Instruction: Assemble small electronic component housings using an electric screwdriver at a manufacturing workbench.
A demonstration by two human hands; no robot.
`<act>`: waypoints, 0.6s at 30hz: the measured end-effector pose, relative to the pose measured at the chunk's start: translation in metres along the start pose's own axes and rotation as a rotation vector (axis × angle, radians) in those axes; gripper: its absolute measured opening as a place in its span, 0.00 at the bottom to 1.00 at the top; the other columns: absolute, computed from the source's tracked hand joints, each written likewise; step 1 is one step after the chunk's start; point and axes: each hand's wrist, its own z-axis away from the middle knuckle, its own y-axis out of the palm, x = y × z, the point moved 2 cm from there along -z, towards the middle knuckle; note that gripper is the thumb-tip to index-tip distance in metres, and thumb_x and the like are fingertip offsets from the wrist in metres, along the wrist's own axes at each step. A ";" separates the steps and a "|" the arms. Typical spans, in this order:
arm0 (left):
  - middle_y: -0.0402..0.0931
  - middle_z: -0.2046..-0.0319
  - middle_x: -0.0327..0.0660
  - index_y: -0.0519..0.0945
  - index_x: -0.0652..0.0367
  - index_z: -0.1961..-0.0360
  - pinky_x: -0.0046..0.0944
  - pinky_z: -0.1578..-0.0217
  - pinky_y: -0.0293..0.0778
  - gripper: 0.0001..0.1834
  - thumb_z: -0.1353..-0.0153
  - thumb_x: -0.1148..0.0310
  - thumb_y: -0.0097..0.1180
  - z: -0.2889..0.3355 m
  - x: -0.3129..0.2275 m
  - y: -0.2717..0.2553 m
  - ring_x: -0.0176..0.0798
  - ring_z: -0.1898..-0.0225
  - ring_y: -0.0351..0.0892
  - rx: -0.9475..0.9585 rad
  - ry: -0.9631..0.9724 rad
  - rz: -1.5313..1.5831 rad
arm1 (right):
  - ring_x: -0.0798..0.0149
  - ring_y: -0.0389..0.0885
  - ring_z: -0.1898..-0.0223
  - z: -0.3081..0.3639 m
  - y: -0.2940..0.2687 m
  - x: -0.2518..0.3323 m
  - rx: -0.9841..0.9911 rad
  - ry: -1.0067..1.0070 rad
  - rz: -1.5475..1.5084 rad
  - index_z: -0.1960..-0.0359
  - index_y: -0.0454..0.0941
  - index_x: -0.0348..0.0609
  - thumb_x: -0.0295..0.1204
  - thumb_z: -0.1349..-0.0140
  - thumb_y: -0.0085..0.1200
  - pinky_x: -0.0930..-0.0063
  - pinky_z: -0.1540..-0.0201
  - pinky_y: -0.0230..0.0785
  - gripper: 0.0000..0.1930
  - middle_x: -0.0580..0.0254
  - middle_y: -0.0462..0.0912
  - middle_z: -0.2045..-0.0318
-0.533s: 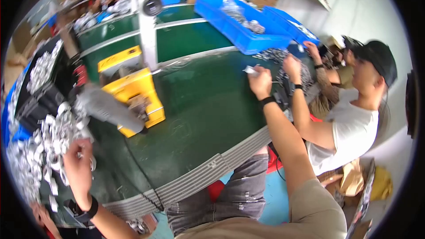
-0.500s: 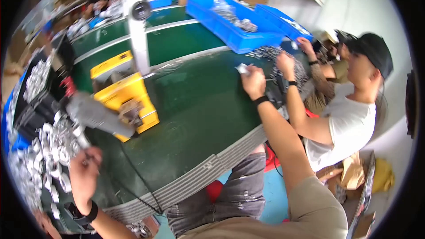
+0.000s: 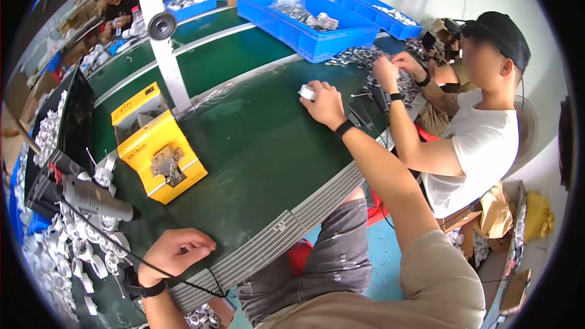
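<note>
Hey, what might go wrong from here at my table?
The black cord passes across the left hand near the wrist and might snag. The small white part held in the right hand may slip if that grip loosens. Loose white pieces near the left hand could get knocked about.

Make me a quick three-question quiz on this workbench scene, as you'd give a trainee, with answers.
1. Multiple choice: what does the camera wearer's right hand hold?
A) a spoon
B) a small white piece
C) a pair of scissors

2. True or false: the yellow box stands on the green work surface.

3. Fill in: of the wearer's two hands, the ____ one is nearer the grey tool.

Key:
1. B
2. True
3. left; the left hand is nearer.
</note>
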 end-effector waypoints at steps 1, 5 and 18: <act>0.80 0.63 0.44 0.79 0.69 0.63 0.29 0.63 0.74 0.06 0.41 0.79 0.55 0.000 -0.002 0.002 0.33 0.63 0.80 -0.008 0.015 0.003 | 0.48 0.77 0.58 0.007 -0.001 0.018 0.044 -0.033 -0.090 0.56 0.76 0.46 0.37 0.51 0.63 0.56 0.55 0.69 0.20 0.53 0.79 0.61; 0.78 0.56 0.45 0.74 0.67 0.49 0.32 0.61 0.76 0.15 0.36 0.72 0.51 -0.011 0.000 0.014 0.36 0.59 0.79 -0.118 -0.034 0.328 | 0.49 0.73 0.54 0.052 -0.028 0.114 0.079 -0.336 -0.439 0.52 0.72 0.42 0.33 0.51 0.64 0.61 0.51 0.63 0.24 0.54 0.78 0.57; 0.67 0.45 0.40 0.60 0.63 0.36 0.36 0.44 0.67 0.30 0.37 0.72 0.55 -0.021 0.010 0.010 0.33 0.45 0.68 -0.268 0.236 0.586 | 0.50 0.66 0.42 0.096 -0.060 0.234 0.494 -0.709 -1.023 0.44 0.69 0.42 0.46 0.56 0.69 0.58 0.41 0.60 0.38 0.52 0.67 0.46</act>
